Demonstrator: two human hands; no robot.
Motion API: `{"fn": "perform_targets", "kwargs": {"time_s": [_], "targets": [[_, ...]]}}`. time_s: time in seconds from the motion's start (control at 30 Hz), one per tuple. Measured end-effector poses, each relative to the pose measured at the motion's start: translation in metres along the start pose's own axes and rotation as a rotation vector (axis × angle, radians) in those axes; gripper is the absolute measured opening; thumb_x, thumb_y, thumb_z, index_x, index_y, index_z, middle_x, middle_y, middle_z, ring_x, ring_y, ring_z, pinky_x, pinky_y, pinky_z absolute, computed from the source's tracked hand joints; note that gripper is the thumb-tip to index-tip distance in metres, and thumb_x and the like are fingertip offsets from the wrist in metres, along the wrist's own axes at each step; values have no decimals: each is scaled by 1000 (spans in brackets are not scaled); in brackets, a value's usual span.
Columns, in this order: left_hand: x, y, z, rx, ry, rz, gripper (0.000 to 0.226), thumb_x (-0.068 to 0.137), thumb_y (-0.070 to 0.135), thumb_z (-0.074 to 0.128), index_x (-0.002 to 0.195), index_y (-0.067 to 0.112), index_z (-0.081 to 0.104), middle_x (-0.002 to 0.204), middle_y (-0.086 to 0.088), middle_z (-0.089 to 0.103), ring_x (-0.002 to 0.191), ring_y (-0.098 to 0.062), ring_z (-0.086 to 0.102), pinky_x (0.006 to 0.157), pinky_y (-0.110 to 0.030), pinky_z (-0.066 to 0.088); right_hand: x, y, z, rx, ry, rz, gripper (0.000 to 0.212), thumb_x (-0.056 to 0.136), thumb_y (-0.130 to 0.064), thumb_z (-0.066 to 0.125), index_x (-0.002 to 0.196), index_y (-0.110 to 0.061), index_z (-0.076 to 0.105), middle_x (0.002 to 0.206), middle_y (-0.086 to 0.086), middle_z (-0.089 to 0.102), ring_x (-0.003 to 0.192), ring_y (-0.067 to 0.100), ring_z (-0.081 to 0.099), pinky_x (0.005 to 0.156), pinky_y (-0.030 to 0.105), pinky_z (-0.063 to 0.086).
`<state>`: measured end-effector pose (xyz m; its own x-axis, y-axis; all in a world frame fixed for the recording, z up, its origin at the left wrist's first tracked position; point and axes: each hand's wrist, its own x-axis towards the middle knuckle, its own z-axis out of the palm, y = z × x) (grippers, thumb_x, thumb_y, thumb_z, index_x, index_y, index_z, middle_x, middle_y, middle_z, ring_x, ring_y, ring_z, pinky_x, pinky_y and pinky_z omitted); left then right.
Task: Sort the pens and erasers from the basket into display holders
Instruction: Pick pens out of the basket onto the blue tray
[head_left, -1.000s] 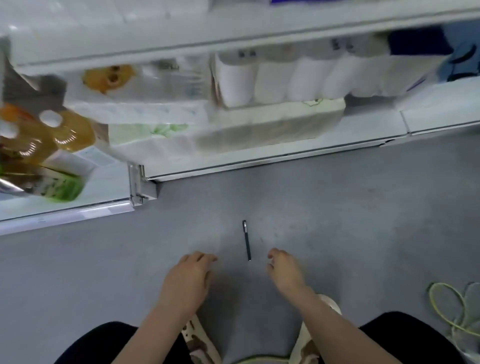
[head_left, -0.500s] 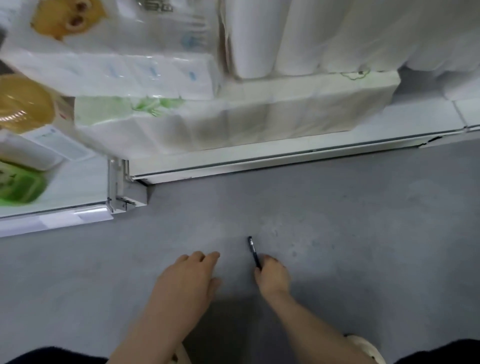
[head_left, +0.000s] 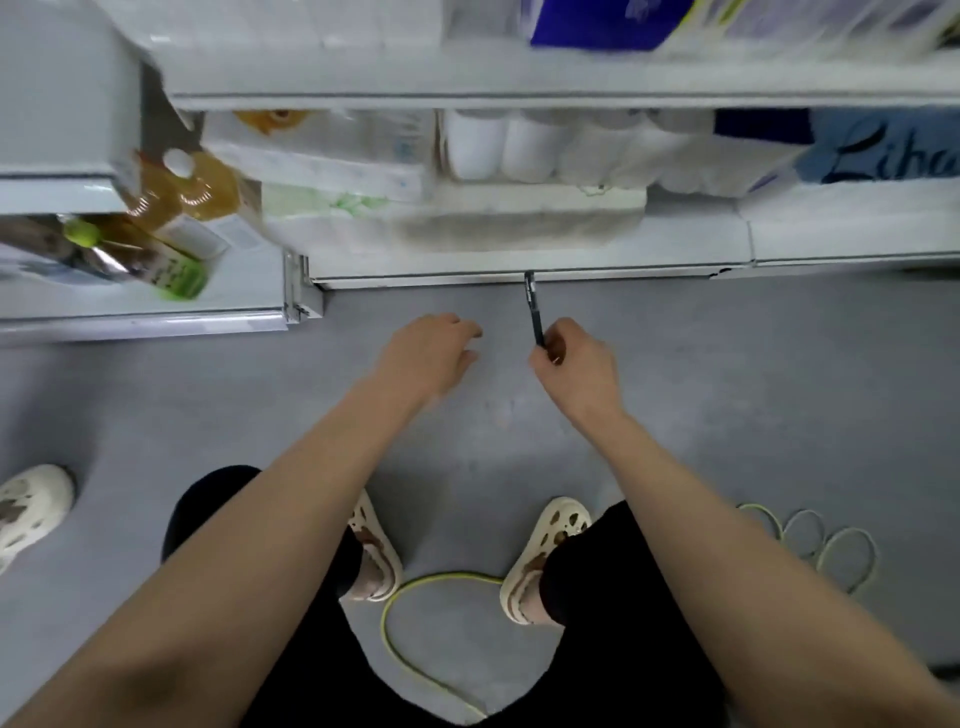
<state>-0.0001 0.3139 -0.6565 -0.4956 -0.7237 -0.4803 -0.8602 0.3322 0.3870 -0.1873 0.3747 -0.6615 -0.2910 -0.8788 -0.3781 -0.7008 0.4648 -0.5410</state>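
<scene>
Above the grey floor (head_left: 753, 395) I count one dark pen (head_left: 533, 312), its near end pinched in my right hand (head_left: 579, 366), grip curled tight round it, far end pointing at the shelf base (head_left: 675, 260). My left hand (head_left: 428, 353) hovers just beside, grip loose and empty. Three pale clogs (head_left: 31, 506) show.

The pen (head_left: 533, 312) has a dark plastic barrel with a slight gloss. The floor (head_left: 727, 389) is grey, matt and smooth, with faint scuffs. The shelf edge (head_left: 519, 262) looks like smooth white painted metal. The paper rolls (head_left: 519, 150) sit in clear glossy film. The bottles (head_left: 197, 192) are clear shiny plastic. The clogs (head_left: 545, 556) are cream, matt moulded plastic. The cable (head_left: 415, 587) has a smooth yellow-green sheath.
</scene>
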Motion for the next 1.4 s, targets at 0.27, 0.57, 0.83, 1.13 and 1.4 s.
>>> {"fn": "perform_targets", "kwargs": {"time_s": [0.27, 0.57, 0.83, 1.13, 1.4], "targets": [[-118, 109, -211, -18, 221, 73, 36, 98, 29, 50, 133, 24, 54, 128, -2, 57, 119, -26, 51, 94, -38, 45, -91, -136, -216, 88, 165, -287, 13, 87, -18, 63, 99, -15, 59, 75, -8, 60, 66, 20, 56, 69, 38, 51], [-215, 209, -438, -4, 746, 263, 23, 95, 22, 55, 116, 24, 65, 110, 5, 65, 99, -19, 62, 79, -40, 52, -131, -292, -431, 100, 405, -654, 8, 90, -26, 66, 95, -20, 65, 75, -13, 64, 68, 2, 56, 64, 19, 43], [-198, 156, -552, 65, 932, 46, 46, 90, 39, 64, 131, 20, 56, 129, -4, 54, 121, -25, 46, 101, -34, 35, -77, -413, -481, -83, 314, -649, 24, 94, -28, 59, 116, -20, 66, 81, -5, 72, 80, 17, 65, 78, 30, 47], [-129, 92, -584, 227, 508, 8, 83, 76, 80, 38, 148, 39, 30, 159, 5, 22, 148, -26, 12, 116, -55, 16, 10, -484, -445, -185, 172, -535, 35, 92, -26, 62, 123, -11, 64, 101, 9, 72, 98, 25, 63, 76, 29, 44], [-118, 83, -589, 165, 537, 38, 83, 76, 67, 23, 150, 31, 29, 157, -1, 24, 145, -30, 18, 116, -48, 21, 42, -496, -429, -320, 52, -754, 41, 96, -25, 58, 137, -17, 56, 135, 11, 51, 124, 29, 49, 103, 37, 39]]}}
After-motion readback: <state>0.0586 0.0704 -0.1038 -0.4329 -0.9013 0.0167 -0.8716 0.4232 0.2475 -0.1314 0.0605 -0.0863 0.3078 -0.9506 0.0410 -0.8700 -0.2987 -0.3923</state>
